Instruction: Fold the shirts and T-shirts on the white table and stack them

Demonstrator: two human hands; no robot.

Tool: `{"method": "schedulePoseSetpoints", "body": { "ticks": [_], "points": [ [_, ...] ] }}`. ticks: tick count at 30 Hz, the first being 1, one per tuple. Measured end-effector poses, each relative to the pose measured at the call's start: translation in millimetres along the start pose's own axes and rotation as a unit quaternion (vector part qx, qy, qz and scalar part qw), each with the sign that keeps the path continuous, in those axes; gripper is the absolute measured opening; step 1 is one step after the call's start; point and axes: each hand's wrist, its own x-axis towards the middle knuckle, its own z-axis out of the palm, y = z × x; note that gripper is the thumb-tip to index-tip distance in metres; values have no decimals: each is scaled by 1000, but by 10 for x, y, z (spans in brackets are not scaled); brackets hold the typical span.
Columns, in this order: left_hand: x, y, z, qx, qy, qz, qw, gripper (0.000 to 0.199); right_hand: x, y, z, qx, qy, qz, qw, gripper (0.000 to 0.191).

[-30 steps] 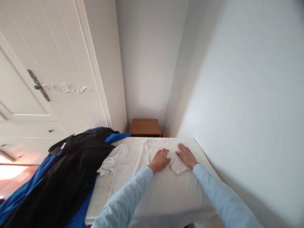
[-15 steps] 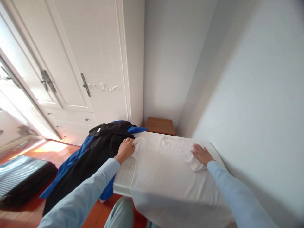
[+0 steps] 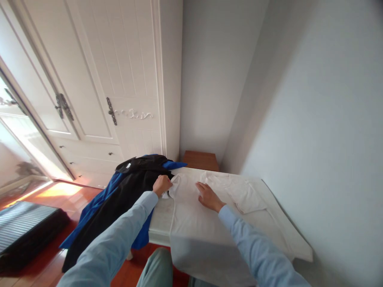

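One white shirt [image 3: 197,227], spread flat; I see left hand [image 3: 162,184] pinching its sleeve [image 3: 177,181], right hand [image 3: 209,198] open over its middle, likely steadying it; black clothes [image 3: 125,197] left of shirt.

Left hand [image 3: 162,185] grips the shirt [image 3: 194,221] by a sleeve [image 3: 176,183]. Right hand [image 3: 209,197] is over it. A black garment [image 3: 119,207] lies alongside.

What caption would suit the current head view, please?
A white garment spread on a table, its sleeve in the left hand, the right hand over it, black clothing alongside.
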Motion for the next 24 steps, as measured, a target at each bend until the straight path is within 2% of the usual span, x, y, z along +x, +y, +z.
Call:
{"method": "schedulePoseSetpoints", "body": {
  "ticks": [3, 6, 11, 14, 19, 24],
  "points": [
    [139, 135, -42, -26, 3, 1, 1000, 17, -6, -162, 165, 24, -28, 12, 999, 59],
    [224, 229, -43, -48, -37, 2, 998, 21, -31, -178, 209, 24, -14, 30, 999, 50],
    [186, 172, 13, -20, -99, 7, 995, 16, 59, -201, 14, 22, -41, 26, 999, 47],
    [135, 105, 47, 5, -119, 14, 993, 15, 197, -302, -54, 23, -31, 7, 999, 50],
    [108, 78, 27, 28, -61, 55, 996, 11, 466, -536, 103, 46, -28, -3, 999, 52],
    [62, 150, -70, 36, 26, 113, 993, 31, 533, -662, 297, 49, -22, 14, 998, 52]
  ]
}}
